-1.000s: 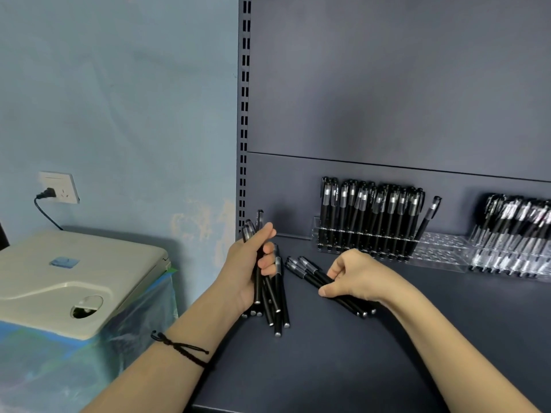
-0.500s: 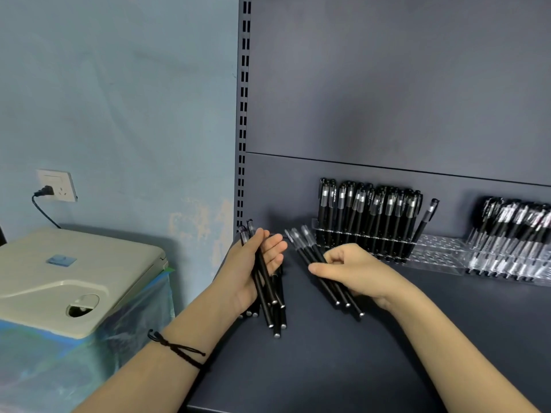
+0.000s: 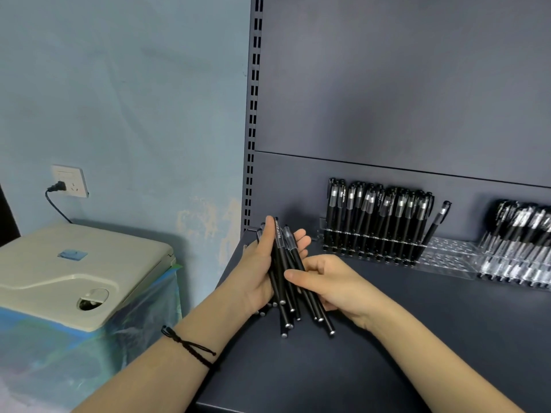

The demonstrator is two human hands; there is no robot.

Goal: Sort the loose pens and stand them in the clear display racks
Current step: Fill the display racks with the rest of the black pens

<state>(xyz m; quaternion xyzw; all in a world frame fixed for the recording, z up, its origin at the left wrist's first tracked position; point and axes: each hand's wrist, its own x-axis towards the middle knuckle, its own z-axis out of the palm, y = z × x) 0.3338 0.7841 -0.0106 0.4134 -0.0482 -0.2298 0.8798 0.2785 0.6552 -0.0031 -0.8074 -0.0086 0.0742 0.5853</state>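
Note:
A bundle of black pens (image 3: 281, 263) stands nearly upright between my hands above the dark shelf (image 3: 402, 338). My left hand (image 3: 256, 269) cradles it from behind, with thumb and fingers stretched straight along the barrels. My right hand (image 3: 337, 284) grips several of these pens from the front, fingers curled round them, and presses them against the left palm. The pens' lower ends stick out below both hands. A clear display rack (image 3: 447, 254) at the back holds a dense row of black pens (image 3: 378, 222) on its left side. One pen (image 3: 436, 225) leans alone beside that row.
A second clear rack (image 3: 518, 251), packed with clear-barrelled pens, stands at the far right. The shelf's slotted upright (image 3: 253, 114) rises just left of my hands. A beige machine (image 3: 74, 272) on blue plastic sits lower left, under a wall socket (image 3: 70, 180).
My right hand lifted its pens off the shelf and brought them left against the bundle. My left hand's fingers straightened from a grip into a cradle.

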